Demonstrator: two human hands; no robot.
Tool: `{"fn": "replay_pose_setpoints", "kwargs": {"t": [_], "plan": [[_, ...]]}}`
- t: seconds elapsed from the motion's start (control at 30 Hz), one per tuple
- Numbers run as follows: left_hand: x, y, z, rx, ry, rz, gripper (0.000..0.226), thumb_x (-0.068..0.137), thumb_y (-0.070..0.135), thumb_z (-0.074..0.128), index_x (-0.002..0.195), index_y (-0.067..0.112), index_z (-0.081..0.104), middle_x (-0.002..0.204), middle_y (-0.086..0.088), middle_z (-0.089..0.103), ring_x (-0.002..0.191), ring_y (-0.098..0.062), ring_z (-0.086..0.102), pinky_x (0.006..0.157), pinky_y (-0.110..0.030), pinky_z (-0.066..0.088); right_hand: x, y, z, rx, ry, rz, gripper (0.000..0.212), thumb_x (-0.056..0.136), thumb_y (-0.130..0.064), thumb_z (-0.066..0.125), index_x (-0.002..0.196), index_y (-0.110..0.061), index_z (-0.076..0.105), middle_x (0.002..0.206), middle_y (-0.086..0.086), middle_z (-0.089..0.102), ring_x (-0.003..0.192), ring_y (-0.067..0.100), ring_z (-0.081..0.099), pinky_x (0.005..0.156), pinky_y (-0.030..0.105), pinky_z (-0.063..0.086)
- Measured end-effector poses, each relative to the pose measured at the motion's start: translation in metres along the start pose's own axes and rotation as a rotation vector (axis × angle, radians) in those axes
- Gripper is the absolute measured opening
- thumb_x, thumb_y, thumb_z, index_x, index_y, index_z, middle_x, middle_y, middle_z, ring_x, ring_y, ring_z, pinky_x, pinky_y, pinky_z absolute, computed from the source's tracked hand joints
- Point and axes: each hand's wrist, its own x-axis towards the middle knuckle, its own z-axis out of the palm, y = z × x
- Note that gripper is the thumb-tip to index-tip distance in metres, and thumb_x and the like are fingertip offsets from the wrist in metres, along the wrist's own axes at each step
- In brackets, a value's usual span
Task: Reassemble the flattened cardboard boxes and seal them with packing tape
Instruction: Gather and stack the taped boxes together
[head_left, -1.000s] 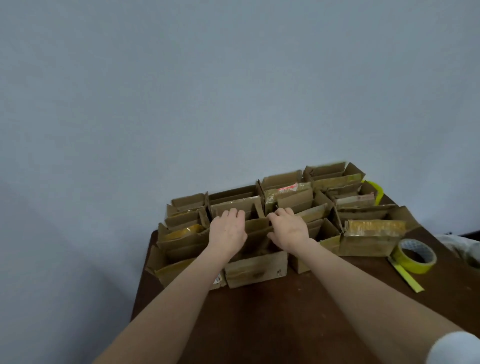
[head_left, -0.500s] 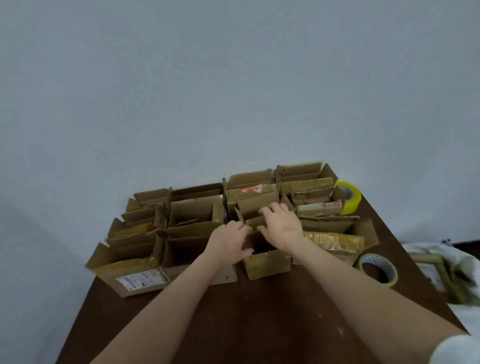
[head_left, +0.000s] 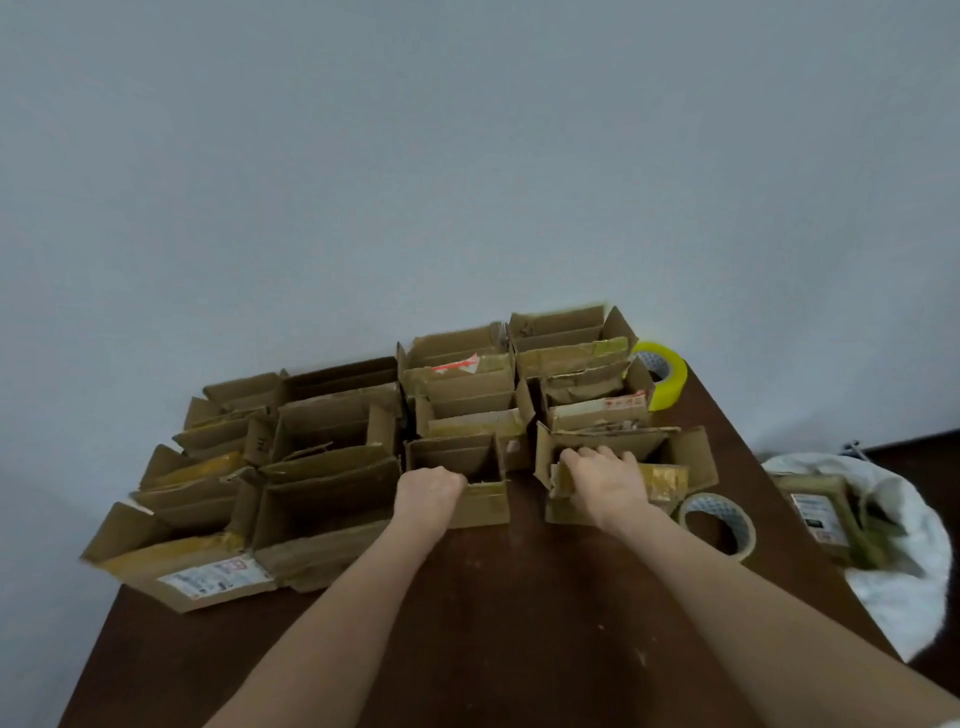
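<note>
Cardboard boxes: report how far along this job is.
Done: many boxes stand erected on the table. In hand: left hand grips the small front box, right hand lies on the right front box. Left: tops open, yellow tape roll and pale tape roll idle.

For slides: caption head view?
Left hand grips a small cardboard box, right hand a taped cardboard box beside the tape roll.

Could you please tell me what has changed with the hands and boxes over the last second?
The hands parted. A second ago both rested side by side. Now the left hand holds the near wall of the small front box, and the right hand has moved right to hold the taped box beside it. The other boxes, the yellow tape roll and the pale tape roll stayed put.
</note>
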Motion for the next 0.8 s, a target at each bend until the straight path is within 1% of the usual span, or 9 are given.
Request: {"fn": "replay_pose_setpoints", "kwargs": {"t": [0.1, 0.17, 0.23, 0.4, 0.57, 0.7, 0.8], "plan": [[0.000, -0.002, 0.005, 0.006, -0.007, 0.014, 0.036, 0.091, 0.004, 0.053, 0.123, 0.022, 0.056, 0.107, -0.001, 0.066, 0.096, -0.021, 0.064, 0.078, -0.034, 0.054, 0.003, -0.003, -0.001, -0.004, 0.071, -0.089, 0.040, 0.091, -0.008, 0.051, 0.124, -0.031, 0.051, 0.123, -0.003, 0.060, 0.119, 0.023, 0.050, 0.099, 0.039, 0.033], [-0.001, -0.002, 0.007, 0.021, -0.008, 0.036, 0.036, 0.090, 0.005, 0.056, 0.122, 0.023, 0.056, 0.105, -0.001, 0.066, 0.093, -0.022, 0.064, 0.077, -0.034, 0.054, 0.005, -0.007, -0.002, 0.000, 0.078, -0.142, 0.039, 0.092, -0.006, 0.050, 0.121, -0.031, 0.053, 0.119, -0.003, 0.061, 0.117, 0.023, 0.051, 0.098, 0.038, 0.033], [-0.004, -0.001, 0.007, 0.031, -0.009, 0.045, 0.031, 0.091, 0.006, 0.056, 0.118, 0.022, 0.057, 0.103, -0.001, 0.066, 0.092, -0.021, 0.064, 0.076, -0.033, 0.054, 0.006, -0.012, -0.001, -0.014, 0.098, -0.166, 0.040, 0.090, -0.006, 0.052, 0.121, -0.032, 0.052, 0.119, -0.003, 0.061, 0.116, 0.023, 0.051, 0.098, 0.038, 0.034], [-0.010, 0.006, 0.009, 0.025, 0.027, 0.056, 0.032, 0.091, 0.004, 0.055, 0.119, 0.020, 0.056, 0.102, -0.002, 0.065, 0.089, -0.021, 0.064, 0.070, -0.030, 0.049, 0.003, -0.010, 0.002, -0.067, 0.084, -0.128, 0.047, 0.089, -0.008, 0.057, 0.127, -0.033, 0.049, 0.123, 0.000, 0.059, 0.118, 0.026, 0.050, 0.100, 0.042, 0.033], [-0.013, 0.015, 0.007, -0.013, 0.017, 0.056, 0.029, 0.092, 0.004, 0.053, 0.116, 0.020, 0.058, 0.103, -0.002, 0.066, 0.091, -0.022, 0.064, 0.072, -0.033, 0.052, -0.001, -0.009, 0.002, -0.093, 0.038, -0.107, 0.050, 0.089, -0.011, 0.060, 0.132, -0.033, 0.046, 0.126, 0.002, 0.056, 0.122, 0.027, 0.047, 0.103, 0.044, 0.032], [-0.018, 0.014, 0.009, -0.056, 0.022, 0.025, 0.038, 0.091, -0.001, 0.052, 0.123, 0.019, 0.054, 0.105, -0.004, 0.065, 0.093, -0.024, 0.064, 0.072, -0.033, 0.051, -0.006, -0.006, -0.002, -0.120, 0.037, -0.083, 0.054, 0.087, -0.007, 0.060, 0.134, -0.030, 0.045, 0.128, 0.003, 0.055, 0.123, 0.028, 0.046, 0.103, 0.044, 0.033], [-0.022, 0.013, 0.008, -0.082, 0.023, 0.034, 0.038, 0.091, 0.000, 0.053, 0.124, 0.018, 0.055, 0.109, -0.005, 0.064, 0.098, -0.023, 0.063, 0.076, -0.032, 0.050, -0.009, -0.005, -0.004, -0.138, 0.030, -0.091, 0.056, 0.088, -0.007, 0.059, 0.137, -0.030, 0.043, 0.129, 0.004, 0.054, 0.124, 0.028, 0.044, 0.103, 0.045, 0.032]]}}
